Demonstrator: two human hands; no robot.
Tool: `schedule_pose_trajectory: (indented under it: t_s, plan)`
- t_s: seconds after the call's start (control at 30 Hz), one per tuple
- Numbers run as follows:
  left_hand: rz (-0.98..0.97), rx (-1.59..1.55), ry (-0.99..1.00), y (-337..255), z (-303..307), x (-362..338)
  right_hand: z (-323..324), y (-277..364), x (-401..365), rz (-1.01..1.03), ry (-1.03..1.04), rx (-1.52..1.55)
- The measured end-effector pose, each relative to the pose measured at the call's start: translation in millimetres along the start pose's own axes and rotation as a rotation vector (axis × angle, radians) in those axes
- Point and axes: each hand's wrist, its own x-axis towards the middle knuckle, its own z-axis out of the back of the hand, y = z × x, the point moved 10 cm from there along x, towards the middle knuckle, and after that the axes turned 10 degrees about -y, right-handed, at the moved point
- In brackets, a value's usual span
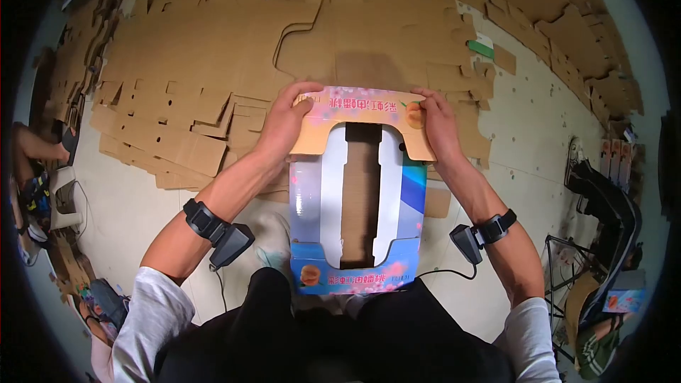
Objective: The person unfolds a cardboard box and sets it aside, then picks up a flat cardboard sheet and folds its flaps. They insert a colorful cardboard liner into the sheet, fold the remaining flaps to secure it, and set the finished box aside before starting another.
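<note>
A colourful printed cardboard fruit box point(305, 202) rests toward my lap, with pink and blue ends, peach pictures and white inner flaps around a long central opening. My left hand point(287, 119) is closed around the far left corner of its orange-pink end panel, thumb on the near face. At the far right corner, my right hand point(440, 124) grips the same panel, its fingers over the top edge. The near blue end lies by my knees. Brown cardboard shows through the opening. Parts of the fingers are hidden behind the panel.
Flattened brown cardboard sheets point(206, 42) lie in a wide layered spread ahead. A black-framed chair point(613, 206) stands at right, near another printed box point(626, 291). Other people's limbs point(35, 145) show at the left edge. Black devices with cables are strapped to my forearms.
</note>
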Motion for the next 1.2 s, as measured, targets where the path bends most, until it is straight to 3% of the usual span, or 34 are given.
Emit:
schedule_pose_trajectory:
  t_s: [0.13,0.23,0.33,0.43,0.63,0.73,0.83,0.93,1.13,1.2]
  plan:
    - [-0.288,0.182,-0.122,-7,6,1,2,-11,8,0.057,-0.005,0.003]
    - [-0.203,0.101,-0.090,3,6,7,-1,-12,21,0.092,0.032,0.005]
    - [-0.180,0.084,-0.076,-1,3,4,-1,-5,14,-0.057,-0.016,0.011]
    - [-0.234,0.096,-0.099,-6,4,1,2,-12,22,0.092,-0.041,-0.090]
    - [-0.255,0.064,-0.092,-4,4,1,2,6,19,-0.055,0.058,-0.080]
    - [-0.338,0.201,-0.175,-9,9,5,8,6,8,-0.168,0.015,0.156]
    - [0.161,-0.058,-0.079,0,8,2,16,-1,-9,-0.250,-0.028,0.148]
    - [0.163,-0.056,-0.075,-13,2,-1,30,7,-24,-0.249,-0.071,0.092]
    - [0.015,-0.003,-0.108,-7,3,3,51,-19,-17,-0.189,0.068,-0.240]
    - [-0.015,0.023,-0.102,-7,3,3,40,-4,-22,-0.027,0.017,-0.329]
